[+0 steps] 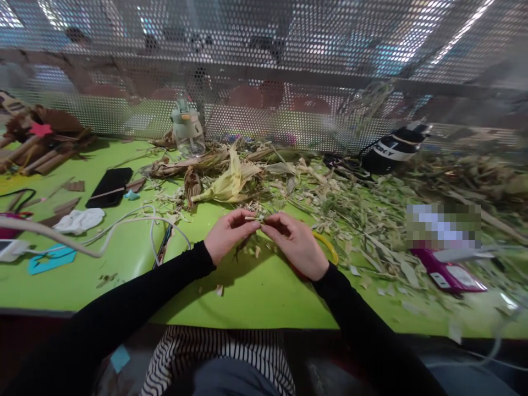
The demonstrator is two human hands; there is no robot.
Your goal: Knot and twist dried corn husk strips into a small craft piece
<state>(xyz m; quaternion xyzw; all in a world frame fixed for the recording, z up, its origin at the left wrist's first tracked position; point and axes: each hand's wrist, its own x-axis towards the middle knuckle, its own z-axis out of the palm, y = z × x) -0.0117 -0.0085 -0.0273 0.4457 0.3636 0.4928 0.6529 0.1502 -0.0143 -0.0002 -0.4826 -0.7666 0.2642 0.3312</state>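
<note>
- 1 small husk strip (254, 218) sits just in front of the yellow husk leaf (231, 179).
- The left hand (225, 234), fingers curled, pinches 1 end.
- The right hand (297, 243) pinches the other end, fingertips nearly meeting.

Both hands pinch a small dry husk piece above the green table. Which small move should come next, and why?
Probably tear the husk piece by drawing its ends slightly apart: the left hand and right hand each pinch one end, fingertips nearly meeting.

Small dry husk strip (256, 218), fingertip-pinched
</note>
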